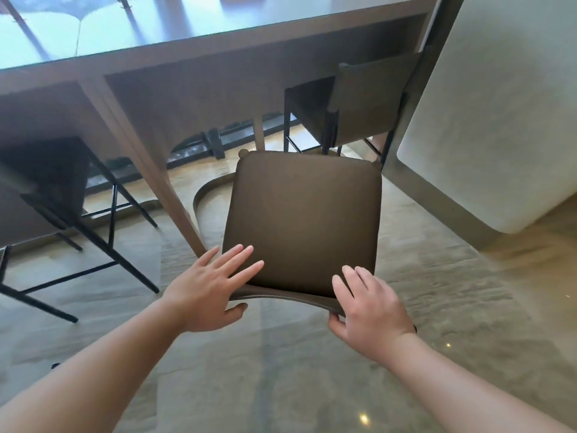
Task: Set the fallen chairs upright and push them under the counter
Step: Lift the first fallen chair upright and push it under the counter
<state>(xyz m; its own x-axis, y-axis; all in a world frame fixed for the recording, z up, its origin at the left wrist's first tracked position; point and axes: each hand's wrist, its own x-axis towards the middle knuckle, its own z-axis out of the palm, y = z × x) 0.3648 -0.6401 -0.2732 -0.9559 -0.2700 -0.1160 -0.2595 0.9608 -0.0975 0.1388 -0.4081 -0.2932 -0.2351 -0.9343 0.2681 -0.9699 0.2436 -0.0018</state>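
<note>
A brown chair [304,220] with a padded square seat stands upright in front of the counter [193,54], its seat facing me. My left hand [207,290] lies on the near left corner of the seat, fingers spread on top and thumb under the curved backrest rail. My right hand [370,310] grips the near right corner the same way, thumb below the rail. A second chair [349,107] stands upright under the counter at the right. A third chair [59,189] with black legs stands upright under the counter at the left.
A slanted counter leg [156,170] runs down just left of the held chair. A thick pale wall block [493,120] stands at the right. The glossy floor [281,370] stretches open toward me. Dark window framing shows beyond the counter.
</note>
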